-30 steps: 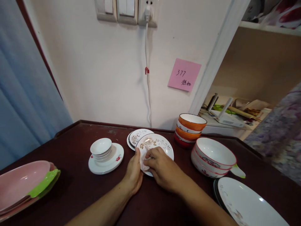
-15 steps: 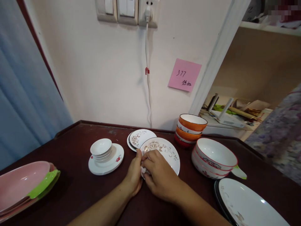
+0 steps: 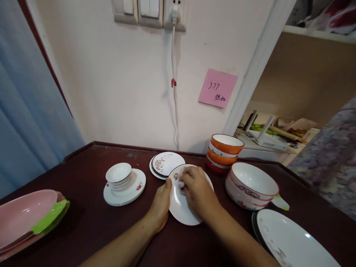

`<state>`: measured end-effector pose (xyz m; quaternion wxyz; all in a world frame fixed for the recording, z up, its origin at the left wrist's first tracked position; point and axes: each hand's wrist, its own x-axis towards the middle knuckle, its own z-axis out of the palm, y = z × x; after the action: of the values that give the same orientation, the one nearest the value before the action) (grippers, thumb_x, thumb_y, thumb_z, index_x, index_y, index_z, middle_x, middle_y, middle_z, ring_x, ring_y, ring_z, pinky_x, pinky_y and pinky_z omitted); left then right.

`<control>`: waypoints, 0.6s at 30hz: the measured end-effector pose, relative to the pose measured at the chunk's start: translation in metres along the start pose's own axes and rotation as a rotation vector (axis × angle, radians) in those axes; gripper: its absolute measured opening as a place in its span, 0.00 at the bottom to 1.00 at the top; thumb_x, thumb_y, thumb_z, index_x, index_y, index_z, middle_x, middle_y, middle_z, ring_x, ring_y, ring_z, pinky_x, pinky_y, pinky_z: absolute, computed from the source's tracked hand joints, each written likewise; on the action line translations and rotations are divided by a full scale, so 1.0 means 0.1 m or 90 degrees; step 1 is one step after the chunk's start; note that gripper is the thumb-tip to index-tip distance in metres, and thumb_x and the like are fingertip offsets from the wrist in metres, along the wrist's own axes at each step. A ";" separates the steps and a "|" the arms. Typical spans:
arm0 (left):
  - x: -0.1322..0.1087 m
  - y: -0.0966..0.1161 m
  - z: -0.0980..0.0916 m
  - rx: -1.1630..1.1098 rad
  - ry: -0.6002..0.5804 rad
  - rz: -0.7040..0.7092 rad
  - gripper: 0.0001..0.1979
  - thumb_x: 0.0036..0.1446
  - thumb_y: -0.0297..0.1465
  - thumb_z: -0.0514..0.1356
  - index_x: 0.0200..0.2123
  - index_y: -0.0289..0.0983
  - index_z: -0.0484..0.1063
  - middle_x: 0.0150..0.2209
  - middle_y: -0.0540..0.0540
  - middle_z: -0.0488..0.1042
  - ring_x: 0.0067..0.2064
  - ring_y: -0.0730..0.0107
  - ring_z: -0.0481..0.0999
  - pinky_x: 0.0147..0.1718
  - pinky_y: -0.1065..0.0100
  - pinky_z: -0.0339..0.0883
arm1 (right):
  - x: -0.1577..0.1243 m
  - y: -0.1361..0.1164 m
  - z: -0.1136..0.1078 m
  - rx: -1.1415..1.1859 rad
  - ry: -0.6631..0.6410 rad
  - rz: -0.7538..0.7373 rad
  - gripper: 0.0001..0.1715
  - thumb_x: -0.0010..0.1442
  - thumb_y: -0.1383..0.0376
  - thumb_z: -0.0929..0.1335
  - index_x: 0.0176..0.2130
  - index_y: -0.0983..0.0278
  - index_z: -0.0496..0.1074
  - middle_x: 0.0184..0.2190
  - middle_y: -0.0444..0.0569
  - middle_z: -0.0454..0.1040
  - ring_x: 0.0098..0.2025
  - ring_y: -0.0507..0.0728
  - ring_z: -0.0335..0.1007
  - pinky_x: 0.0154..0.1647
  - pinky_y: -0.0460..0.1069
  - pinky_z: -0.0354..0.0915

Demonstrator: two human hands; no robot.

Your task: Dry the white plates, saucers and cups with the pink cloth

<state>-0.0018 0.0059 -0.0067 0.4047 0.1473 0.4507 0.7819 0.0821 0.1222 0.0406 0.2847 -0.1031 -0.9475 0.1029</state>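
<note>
A white plate with a gold flower pattern (image 3: pixel 181 209) lies on the dark wooden table (image 3: pixel 91 218). My left hand (image 3: pixel 160 205) holds its left rim, thumb on the edge. My right hand (image 3: pixel 198 192) rests on the plate's upper part, fingers closed on a small white wad (image 3: pixel 181 184) pressed against the surface. Just behind lies a second patterned plate with a dark rim (image 3: pixel 166 164).
Small white cups stacked on saucers (image 3: pixel 121 180) stand to the left. Orange bowls (image 3: pixel 224 151) and red-rimmed white bowls (image 3: pixel 251 184) stand to the right, a large plate (image 3: pixel 292 241) at the lower right, a pink dish (image 3: pixel 23 215) at the far left. A cable (image 3: pixel 174 81) hangs down the wall.
My right hand with the wad has slid from the plate's near edge up to its far part. The plate has shifted slightly toward me and to the right.
</note>
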 end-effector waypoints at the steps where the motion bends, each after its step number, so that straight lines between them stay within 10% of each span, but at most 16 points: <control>1: 0.00 0.00 -0.01 0.001 0.002 0.007 0.30 0.56 0.51 0.56 0.48 0.31 0.74 0.39 0.36 0.80 0.41 0.56 0.79 0.40 0.61 0.70 | -0.02 -0.07 0.06 0.049 -0.008 -0.036 0.17 0.54 0.78 0.63 0.40 0.65 0.73 0.45 0.55 0.68 0.48 0.61 0.59 0.49 0.54 0.62; 9: 0.02 0.04 -0.06 -0.045 0.134 -0.019 0.33 0.48 0.56 0.60 0.40 0.31 0.74 0.31 0.41 0.78 0.35 0.58 0.78 0.34 0.63 0.71 | -0.15 -0.42 -0.11 0.084 -0.229 -0.166 0.13 0.52 0.63 0.70 0.40 0.62 0.69 0.42 0.50 0.68 0.43 0.60 0.60 0.43 0.54 0.63; 18: 0.03 0.18 -0.03 -0.198 0.067 -0.114 0.25 0.58 0.46 0.58 0.48 0.30 0.72 0.39 0.36 0.79 0.44 0.54 0.78 0.42 0.59 0.73 | -0.09 -0.39 -0.03 -0.145 -0.145 -0.306 0.06 0.63 0.69 0.64 0.41 0.64 0.69 0.39 0.52 0.71 0.42 0.61 0.63 0.39 0.55 0.64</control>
<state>-0.0139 0.0015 0.0060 0.4665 0.0008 0.3562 0.8096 0.0858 0.0827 0.0485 0.1793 0.1054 -0.9760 -0.0641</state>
